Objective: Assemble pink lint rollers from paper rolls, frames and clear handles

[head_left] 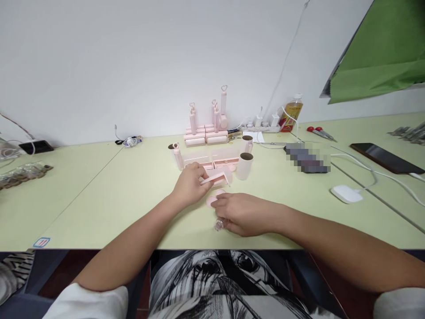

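Observation:
My left hand [191,182] is closed on a pink lint-roller frame [217,178], holding it just above the pale green table [109,199]. My right hand [242,213] rests on the table in front of it, fingers curled. Its fingertips pinch a round pink cap [212,200], and a small clear piece [219,225] shows under its palm. Just behind the hands lie pink holder parts [215,161], an upright pink handle [177,156] and two cardboard-cored rolls [245,165].
Assembled pink rollers [207,128] stand at the wall beside a power strip [262,126] and a bottle [292,113]. A white puck [345,193] with cables, a dark tablet [387,158] and red scissors [318,131] lie right. Bagged items [21,173] lie left.

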### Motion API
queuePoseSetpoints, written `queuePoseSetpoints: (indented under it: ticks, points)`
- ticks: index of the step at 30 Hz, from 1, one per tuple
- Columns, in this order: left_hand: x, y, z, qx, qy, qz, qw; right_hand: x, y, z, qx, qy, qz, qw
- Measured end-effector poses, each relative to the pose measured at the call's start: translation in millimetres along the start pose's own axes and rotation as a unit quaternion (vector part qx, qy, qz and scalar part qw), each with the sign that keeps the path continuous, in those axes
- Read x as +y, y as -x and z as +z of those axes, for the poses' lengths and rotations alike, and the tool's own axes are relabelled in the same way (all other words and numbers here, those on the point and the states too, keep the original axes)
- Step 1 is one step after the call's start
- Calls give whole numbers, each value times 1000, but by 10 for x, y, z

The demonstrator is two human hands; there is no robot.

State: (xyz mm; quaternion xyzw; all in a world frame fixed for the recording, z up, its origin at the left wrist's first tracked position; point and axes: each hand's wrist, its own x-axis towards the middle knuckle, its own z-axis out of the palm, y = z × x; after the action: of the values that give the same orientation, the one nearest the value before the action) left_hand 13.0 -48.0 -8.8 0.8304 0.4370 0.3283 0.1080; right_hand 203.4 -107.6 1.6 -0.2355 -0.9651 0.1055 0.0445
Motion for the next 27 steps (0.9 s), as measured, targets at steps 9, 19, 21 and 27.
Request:
queuePoseSetpoints:
  ticks: [9, 19, 21, 27]
  points:
    - [124, 12, 267, -67, -188, 41, 979, -92, 35, 12, -24, 21, 33, 999]
    - [5, -19, 194, -63, -127, 103, 985, -23, -32, 45, 0, 37, 54, 998]
    - [-12, -28, 163, -60, -121, 107, 985, -36, -57, 55, 8, 40, 46, 998]
    - [-103, -75, 116, -70, -105, 99, 987, -45, -97, 99, 8, 19, 71, 997]
